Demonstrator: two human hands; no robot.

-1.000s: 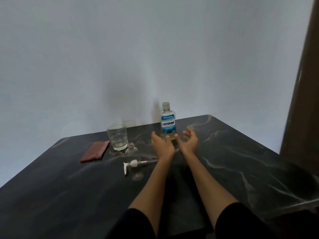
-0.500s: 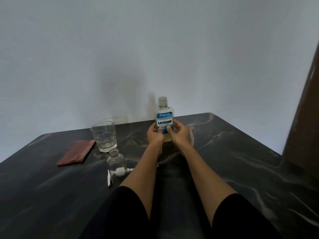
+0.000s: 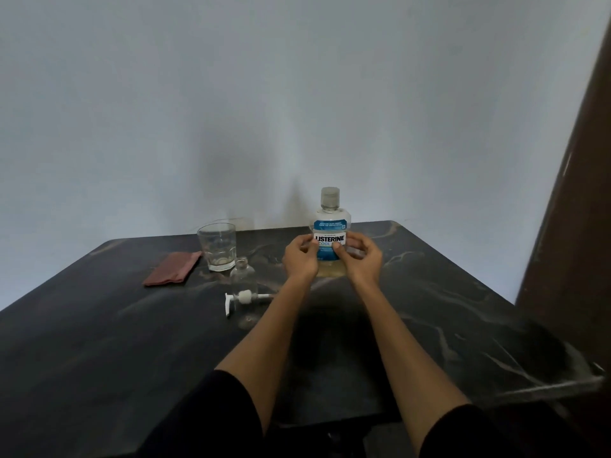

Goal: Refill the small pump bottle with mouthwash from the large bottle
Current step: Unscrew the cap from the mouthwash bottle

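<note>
Head view: a person's left hand point(image 3: 300, 259) and right hand point(image 3: 361, 259) are gripping the large bottle point(image 3: 329, 236) of mouthwash from either side, thumbs pressing its blue label and fingers curling round its body, as it is standing upright near the far edge of the dark marbled surface point(image 3: 463, 309). The bottle's clear cap point(image 3: 330, 196) is sitting on its neck, and pale liquid is showing in its lower part between the two palms. The small pump bottle point(image 3: 244, 279), clear and open at the neck, is standing just left of the left hand, with its white pump head point(image 3: 243, 297) lying on its side in front of it, tube pointing toward the left forearm. A drinking glass point(image 3: 217, 246) is standing behind the small bottle, and a folded reddish cloth point(image 3: 173, 268) is lying beside the glass, toward the surface's left edge
</note>
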